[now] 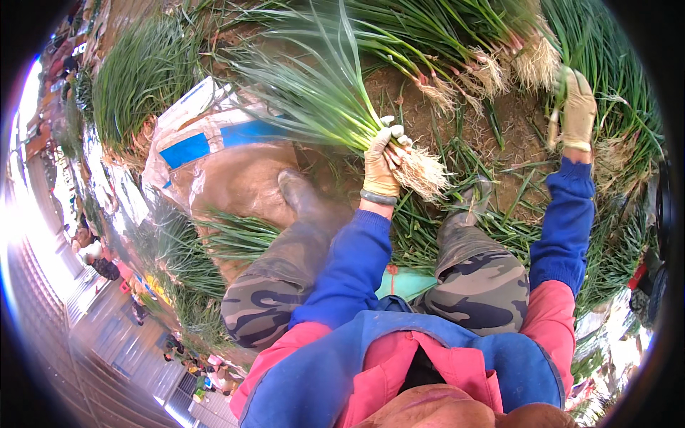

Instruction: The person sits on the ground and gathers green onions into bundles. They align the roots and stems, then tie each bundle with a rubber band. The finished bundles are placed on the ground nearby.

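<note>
My left hand point(381, 163), in a pale glove, is closed around a bunch of green garlic or onion plants point(350, 125). Their long leaves fan to the upper left; the pale roots hang out at the lower right of the fist. Farther right, my gloved right hand point(577, 109) reaches beside the rooted ends of a large pile point(538, 59). A single thin stalk point(553, 125) with a pale lower end hangs at its fingers and appears pinched there. The fingertips are partly hidden.
Loose leaves point(417, 235) litter the soil between my boots. A pale sack with blue patches point(184, 151) lies left of my left boot point(297, 190). More bundled greens point(144, 75) lie at the upper left, and others line the right side. People are visible far off at the left.
</note>
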